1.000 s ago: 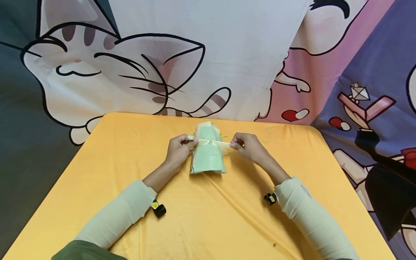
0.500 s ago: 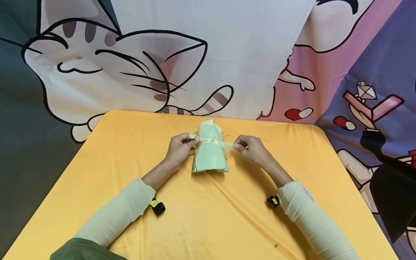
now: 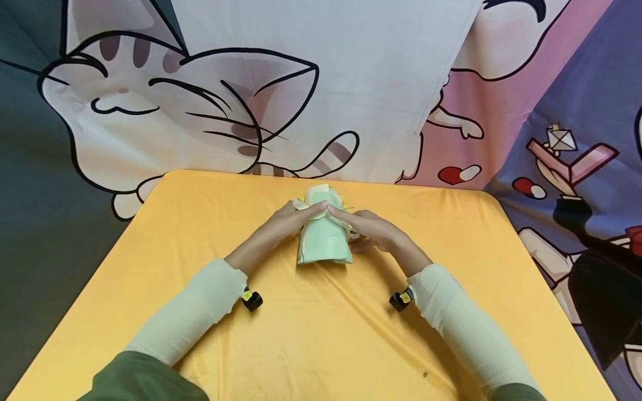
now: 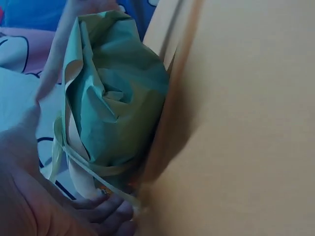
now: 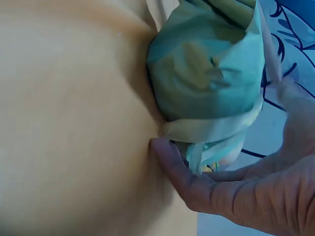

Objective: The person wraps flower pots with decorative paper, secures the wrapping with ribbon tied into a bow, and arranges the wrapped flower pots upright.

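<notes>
A bouquet wrapped in pale green paper (image 3: 326, 245) lies on the yellow tablecloth, bits of yellow showing at its far sides. A cream ribbon (image 5: 211, 129) is tied round its middle; one tail trails past the left fingers (image 4: 108, 211) in the left wrist view. Both hands straddle the bouquet at the ribbon. My left hand (image 3: 283, 221) stretches its thumb over the top from the left, fingers down along the side. From the right, my right hand (image 3: 376, 229) mirrors this, fingertips low by the cloth. The thumb tips meet over the knot.
The yellow-covered table (image 3: 301, 345) spreads around the bouquet, with a long crease in its cloth. A cartoon-cat backdrop (image 3: 200, 111) hangs right behind the far edge. On the right a purple printed cloth (image 3: 551, 167) closes off that side.
Both hands have let go of the ribbon ends, which they pinched and pulled out sideways, and moved inward over the bouquet, thumbs together on top. The bouquet stays in place.
</notes>
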`<state>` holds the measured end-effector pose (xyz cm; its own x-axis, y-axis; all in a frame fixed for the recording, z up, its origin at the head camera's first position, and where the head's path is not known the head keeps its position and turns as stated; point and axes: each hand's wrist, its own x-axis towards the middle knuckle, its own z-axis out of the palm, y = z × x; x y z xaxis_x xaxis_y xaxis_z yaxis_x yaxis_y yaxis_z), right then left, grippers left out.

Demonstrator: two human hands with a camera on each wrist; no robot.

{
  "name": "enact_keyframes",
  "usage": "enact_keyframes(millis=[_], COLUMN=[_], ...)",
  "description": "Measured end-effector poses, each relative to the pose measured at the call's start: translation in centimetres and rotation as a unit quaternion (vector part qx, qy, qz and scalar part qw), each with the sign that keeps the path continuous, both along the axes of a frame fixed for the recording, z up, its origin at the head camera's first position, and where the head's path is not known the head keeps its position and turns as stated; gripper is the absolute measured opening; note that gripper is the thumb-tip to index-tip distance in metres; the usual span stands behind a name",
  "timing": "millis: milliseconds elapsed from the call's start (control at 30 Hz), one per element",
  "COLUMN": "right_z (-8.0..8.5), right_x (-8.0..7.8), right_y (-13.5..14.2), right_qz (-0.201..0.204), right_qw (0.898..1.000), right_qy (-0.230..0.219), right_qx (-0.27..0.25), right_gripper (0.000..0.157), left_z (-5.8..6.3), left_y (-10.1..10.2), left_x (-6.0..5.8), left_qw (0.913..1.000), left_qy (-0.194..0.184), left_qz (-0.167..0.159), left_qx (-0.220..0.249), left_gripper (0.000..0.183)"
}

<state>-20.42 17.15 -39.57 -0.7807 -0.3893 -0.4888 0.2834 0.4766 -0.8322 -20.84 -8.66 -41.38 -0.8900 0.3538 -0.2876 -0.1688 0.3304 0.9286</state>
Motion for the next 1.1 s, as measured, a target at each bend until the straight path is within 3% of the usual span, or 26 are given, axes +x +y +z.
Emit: enact_keyframes(millis=[100, 200, 300, 400, 500, 633, 733, 867, 1000, 1100], right_z=[0.0, -0.1, 0.0, 0.6, 1.4, 2.3, 2.2, 1.0, -0.3, -0.9], right_x=[-0.3, -0.7, -1.0, -1.1, -1.2, -1.5, -1.9, -2.6, -2.9, -2.4], right_y=[-0.6, -0.7, -0.7, -0.8, -0.9, -1.0, -1.0, -1.2, -1.4, -1.3], right_qz=[0.012, 0.005, -0.005, -0.003, -0.009, -0.041, -0.062, -0.072, -0.077, -0.081], right_qw=[1.0, 0.997, 0.995, 0.996, 0.998, 0.994, 0.977, 0.945, 0.923, 0.916], right_qy=[-0.023, -0.063, -0.085, -0.075, -0.028, 0.096, 0.204, 0.32, 0.378, 0.392], right_qx=[-0.016, -0.036, -0.051, -0.053, -0.047, -0.042, -0.02, 0.019, -0.001, -0.012], right_gripper=[0.064, 0.05, 0.046, 0.045, 0.045, 0.066, 0.085, 0.095, 0.095, 0.089], left_z=[0.5, 0.3, 0.0, 0.0, 0.5, 1.4, 1.7, 1.1, 0.2, -0.5], left_y=[0.1, 0.1, 0.2, 0.3, 0.3, 0.5, 0.7, 1.1, 1.6, 1.7], left_x=[-0.5, -0.9, -1.2, -1.1, -1.1, -1.4, -1.7, -2.4, -2.9, -2.6], left_qw=[0.9965, 0.9912, 0.9916, 0.9938, 0.9971, 0.9976, 0.9905, 0.9759, 0.9597, 0.9544], left_qy=[-0.028, -0.081, -0.112, -0.107, -0.068, 0.047, 0.13, 0.213, 0.276, 0.292], left_qz=[-0.021, -0.03, -0.032, -0.027, -0.02, 0.004, 0.031, 0.047, 0.054, 0.06], left_qx=[-0.076, -0.1, -0.057, -0.013, 0.028, 0.051, 0.032, 0.014, 0.003, -0.01], left_gripper=[0.074, 0.083, 0.083, 0.073, 0.06, 0.063, 0.079, 0.098, 0.105, 0.106])
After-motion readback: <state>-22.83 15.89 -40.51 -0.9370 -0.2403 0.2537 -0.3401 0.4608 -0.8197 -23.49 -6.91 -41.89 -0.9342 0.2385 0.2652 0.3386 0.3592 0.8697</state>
